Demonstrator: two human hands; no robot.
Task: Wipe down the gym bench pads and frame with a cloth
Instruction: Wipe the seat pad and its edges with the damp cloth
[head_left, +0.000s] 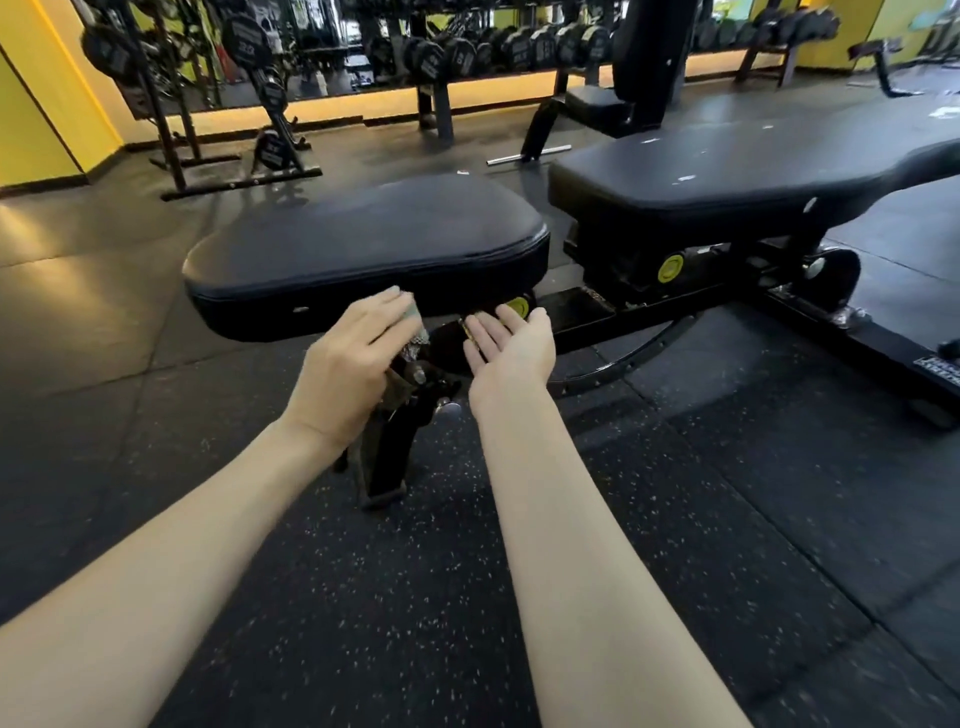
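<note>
Counts by kind
Two black cushioned pads, seat pad and back pad; two round yellow knobs; one pale grey-green cloth; two bare hands, left hand and right hand.

Nothing fully readable from where we stand.

Frame, near its right end: a white printed label, seemingly two lines of block capitals. It is cut by the picture edge and too blurred for us to make out a word.

Plates at upper left: pale lettering round each dark face, smeared, and we read no figure or brand. One lower plate near the floor is the same.

Dumbbells in the back row: pale marks on the end caps, none legible to us.
</note>
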